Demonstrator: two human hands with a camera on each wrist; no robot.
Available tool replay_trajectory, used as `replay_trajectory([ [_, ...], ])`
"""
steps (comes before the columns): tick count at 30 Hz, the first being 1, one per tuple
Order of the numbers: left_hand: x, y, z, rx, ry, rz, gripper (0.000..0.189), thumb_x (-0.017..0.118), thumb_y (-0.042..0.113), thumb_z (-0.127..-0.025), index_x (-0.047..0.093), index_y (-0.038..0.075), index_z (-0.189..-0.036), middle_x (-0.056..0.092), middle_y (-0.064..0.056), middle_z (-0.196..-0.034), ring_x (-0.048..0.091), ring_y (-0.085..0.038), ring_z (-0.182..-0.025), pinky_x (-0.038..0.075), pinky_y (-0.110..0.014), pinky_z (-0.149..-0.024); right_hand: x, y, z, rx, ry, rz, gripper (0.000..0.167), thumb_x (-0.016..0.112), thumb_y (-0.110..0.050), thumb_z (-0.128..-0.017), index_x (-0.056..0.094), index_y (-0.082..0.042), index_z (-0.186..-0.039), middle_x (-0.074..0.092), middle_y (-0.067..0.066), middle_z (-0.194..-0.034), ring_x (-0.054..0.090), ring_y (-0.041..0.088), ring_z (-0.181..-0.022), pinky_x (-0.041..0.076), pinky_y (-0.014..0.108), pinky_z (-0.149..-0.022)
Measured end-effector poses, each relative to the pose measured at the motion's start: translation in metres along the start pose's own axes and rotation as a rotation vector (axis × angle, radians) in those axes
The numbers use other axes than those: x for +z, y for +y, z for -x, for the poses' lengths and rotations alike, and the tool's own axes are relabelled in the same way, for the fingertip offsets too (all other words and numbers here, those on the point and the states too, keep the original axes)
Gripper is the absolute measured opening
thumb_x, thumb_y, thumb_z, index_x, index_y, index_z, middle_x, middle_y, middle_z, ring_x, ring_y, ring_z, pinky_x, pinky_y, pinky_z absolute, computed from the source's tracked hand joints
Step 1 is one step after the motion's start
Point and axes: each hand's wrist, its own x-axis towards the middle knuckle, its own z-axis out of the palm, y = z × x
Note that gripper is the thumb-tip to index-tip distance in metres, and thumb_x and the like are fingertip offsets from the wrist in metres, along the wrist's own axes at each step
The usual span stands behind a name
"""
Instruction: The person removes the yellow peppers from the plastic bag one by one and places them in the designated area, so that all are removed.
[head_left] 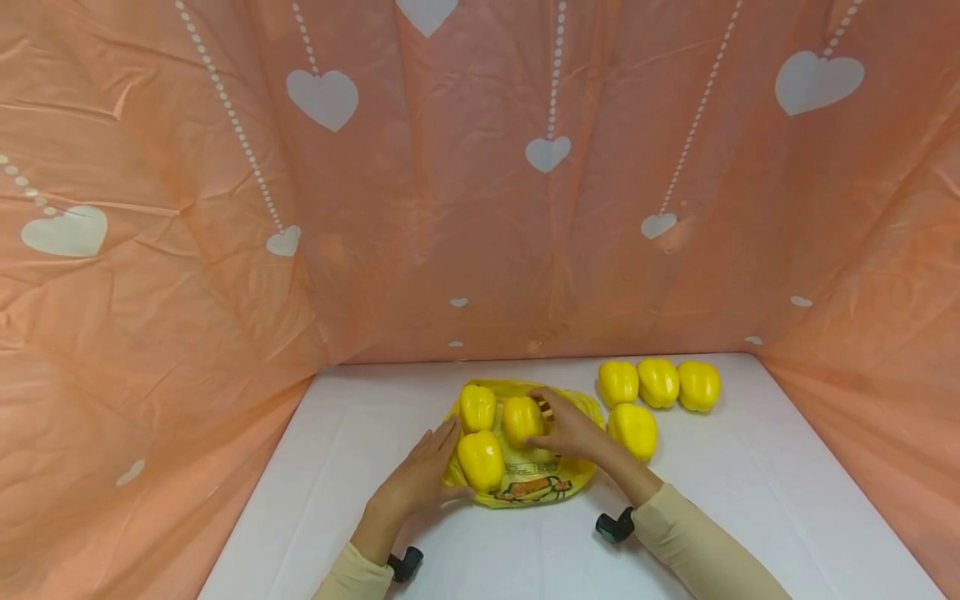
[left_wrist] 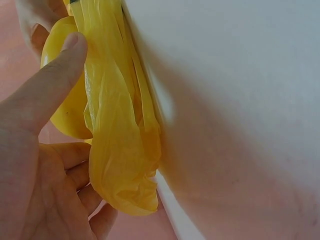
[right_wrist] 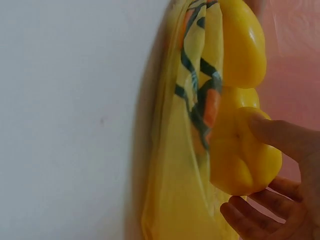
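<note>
A yellow printed plastic bag [head_left: 532, 492] lies flattened on the table, with two yellow bell peppers [head_left: 482, 462] on its left part. My right hand [head_left: 572, 429] grips a third bell pepper [head_left: 519, 421] over the middle of the bag. In the right wrist view, the thumb presses one side of that pepper [right_wrist: 240, 160] while the fingers curl beneath it. My left hand [head_left: 418, 473] rests along the bag's left edge, fingers extended. From the left wrist, the thumb lies beside a pepper [left_wrist: 67, 110] and the fingers reach behind the crumpled bag edge [left_wrist: 120, 145].
Right of the bag, three yellow bell peppers [head_left: 657, 383] form a row near the table's back edge, and another bell pepper [head_left: 632, 431] sits in front of them, close to the bag. A peach curtain [head_left: 487, 250] with white hearts encloses the white table [head_left: 345, 425].
</note>
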Motion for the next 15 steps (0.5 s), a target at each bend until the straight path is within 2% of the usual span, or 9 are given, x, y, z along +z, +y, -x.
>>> replay_trajectory([
  [15,0.002,-0.001,-0.001,-0.007,-0.001,0.002,0.112,0.089,0.044,-0.088,0.027,-0.007,-0.166,0.023,-0.023,-0.175,0.026,-0.037,-0.162,0.019,-0.053,-0.135,-0.019,-0.013,0.025,-0.004,0.037,-0.011,0.080,0.092,-0.033,-0.088,0.052,-0.008,-0.152,0.063,0.012,-0.145,0.061,0.034,-0.129,0.054,0.057,-0.112],
])
